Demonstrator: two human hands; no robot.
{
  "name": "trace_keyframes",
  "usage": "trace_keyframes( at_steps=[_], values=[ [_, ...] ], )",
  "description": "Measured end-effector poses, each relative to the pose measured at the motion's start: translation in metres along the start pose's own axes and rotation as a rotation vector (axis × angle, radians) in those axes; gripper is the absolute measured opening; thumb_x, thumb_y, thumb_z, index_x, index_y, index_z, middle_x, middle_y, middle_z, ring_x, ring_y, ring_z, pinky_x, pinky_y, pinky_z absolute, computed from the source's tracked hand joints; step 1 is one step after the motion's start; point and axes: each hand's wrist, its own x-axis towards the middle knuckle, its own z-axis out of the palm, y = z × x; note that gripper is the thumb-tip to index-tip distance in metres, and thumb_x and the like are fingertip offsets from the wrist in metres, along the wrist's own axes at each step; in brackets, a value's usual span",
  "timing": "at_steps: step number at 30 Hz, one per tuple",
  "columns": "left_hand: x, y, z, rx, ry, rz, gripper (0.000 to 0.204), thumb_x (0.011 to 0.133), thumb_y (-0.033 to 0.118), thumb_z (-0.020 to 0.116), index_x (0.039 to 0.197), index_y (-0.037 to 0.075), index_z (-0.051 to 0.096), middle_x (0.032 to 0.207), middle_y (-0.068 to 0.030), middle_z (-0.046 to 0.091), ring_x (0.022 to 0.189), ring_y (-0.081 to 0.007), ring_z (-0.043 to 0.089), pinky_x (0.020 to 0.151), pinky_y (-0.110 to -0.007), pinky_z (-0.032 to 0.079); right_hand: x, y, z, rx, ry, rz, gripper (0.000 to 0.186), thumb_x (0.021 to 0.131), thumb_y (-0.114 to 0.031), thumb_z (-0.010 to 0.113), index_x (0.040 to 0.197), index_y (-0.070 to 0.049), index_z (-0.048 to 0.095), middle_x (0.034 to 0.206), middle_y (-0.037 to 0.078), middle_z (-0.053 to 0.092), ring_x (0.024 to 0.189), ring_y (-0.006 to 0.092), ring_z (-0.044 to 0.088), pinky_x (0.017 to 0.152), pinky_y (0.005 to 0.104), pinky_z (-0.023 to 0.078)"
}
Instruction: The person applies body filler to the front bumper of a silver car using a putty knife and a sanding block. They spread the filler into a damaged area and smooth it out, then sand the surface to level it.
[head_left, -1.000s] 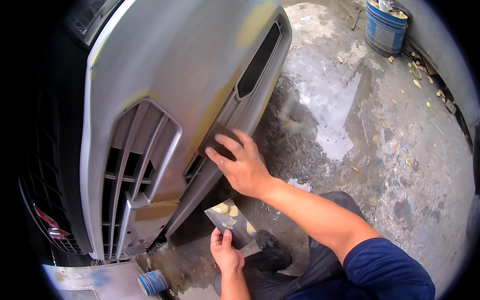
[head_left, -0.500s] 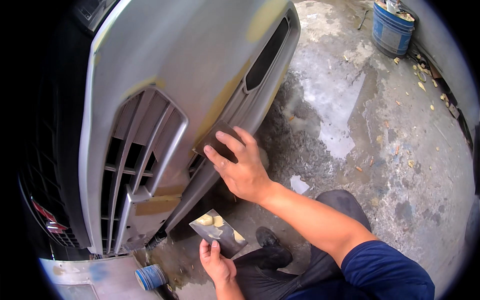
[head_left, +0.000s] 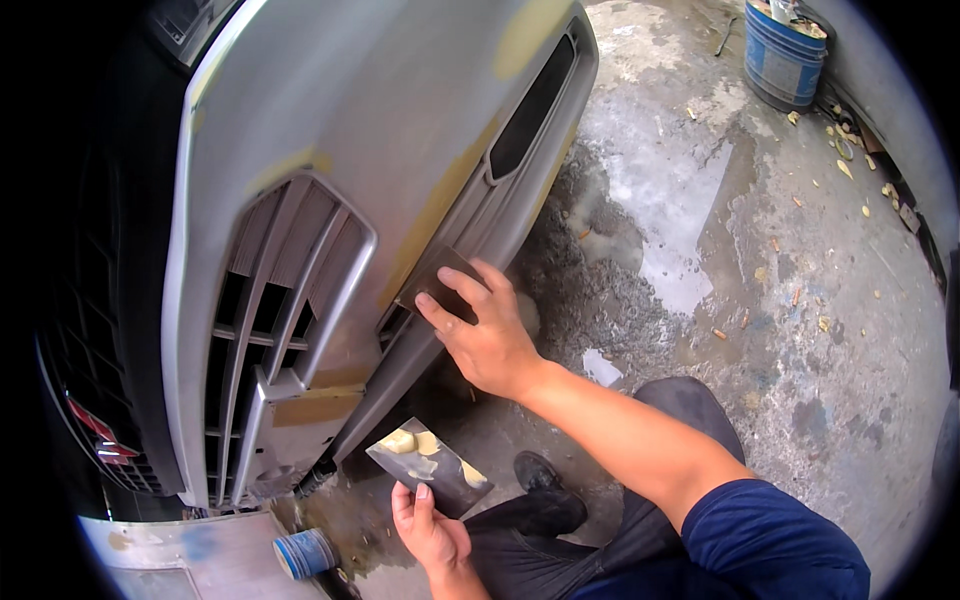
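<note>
A grey vehicle bumper point(head_left: 330, 100) with yellowish filler patches, slatted openings and a long dark slot fills the left half. My right hand point(head_left: 480, 335) grips a dark, thin flat spreader point(head_left: 423, 279), held against the bumper along a yellow patch beside the lower groove, with its fingertips on the spreader's face. Lower down, my left hand point(head_left: 432, 530) holds a grey rectangular plate point(head_left: 430, 480) by its near edge, thumb on top. Cream putty lumps point(head_left: 398, 441) sit on that plate. The far side of the spreader's contact with the bumper is partly hidden by my fingers.
A blue bucket point(head_left: 775, 62) stands at the back right near a wall point(head_left: 900, 140). A small blue tin point(head_left: 303, 554) is at the lower left beside a grey panel point(head_left: 170, 545). My legs point(head_left: 680, 420) are bent over the stained concrete floor point(head_left: 780, 380), which has scattered scraps.
Since a second ago my left hand and the putty plate have moved left. My right hand and the spreader have shifted slightly within the picture, as the whole view shifts a little.
</note>
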Motion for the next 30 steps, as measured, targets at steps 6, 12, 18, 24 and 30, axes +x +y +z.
trace_keyframes(
  at_steps=[6,12,18,24,30],
  values=[
    [0.0,0.008,0.012,-0.065,-0.002,0.017,0.033,0.095,-0.002,0.05,0.128,-0.003,0.053,0.123,-0.0131,0.063,0.114,-0.0208,0.06,0.104,-0.036,0.045,0.009,-0.012,-0.006,-0.09,-0.004,0.024,0.052,0.081,-0.007,0.068,0.131,-0.02,0.063,0.143,0.008,0.043,0.13,0.0416,0.037,0.102,0.0513,0.037],
    [0.003,0.019,0.027,-0.157,-0.036,0.004,0.034,0.096,-0.002,0.049,0.13,-0.003,0.051,0.125,-0.0141,0.062,0.116,-0.0217,0.06,0.105,-0.037,0.046,0.002,-0.033,-0.048,0.123,-0.218,0.047,0.054,0.078,-0.008,0.072,0.131,-0.014,0.063,0.142,0.014,0.045,0.128,0.0406,0.042,0.105,0.05,0.038],
    [0.009,0.022,0.049,-0.272,-0.028,-0.022,0.034,0.098,0.001,0.049,0.131,-0.003,0.049,0.125,-0.0166,0.061,0.116,-0.0244,0.059,0.104,-0.039,0.047,-0.021,-0.048,-0.112,1.021,-0.822,0.179,0.049,0.087,-0.012,0.072,0.135,-0.009,0.061,0.141,0.016,0.048,0.128,0.0317,0.049,0.105,0.0401,0.042],
    [0.012,0.021,0.041,-0.31,-0.044,-0.044,0.041,0.099,0.003,0.046,0.14,-0.003,0.043,0.134,-0.0232,0.056,0.127,-0.0305,0.055,0.107,-0.042,0.046,-0.041,-0.017,-0.121,0.469,-0.797,-0.018,0.051,0.075,-0.012,0.073,0.126,-0.015,0.065,0.14,0.012,0.05,0.124,0.0374,0.046,0.102,0.0525,0.041],
    [0.007,0.007,0.025,-0.259,0.038,-0.101,0.033,0.096,-0.001,0.05,0.129,-0.003,0.052,0.124,-0.0145,0.062,0.115,-0.0244,0.059,0.105,-0.04,0.045,0.036,0.015,-0.094,-0.166,-0.214,0.098,0.062,0.083,-0.008,0.066,0.143,-0.014,0.048,0.146,0.016,0.039,0.127,0.0446,0.038,0.106,0.0537,0.037]
  ],
)
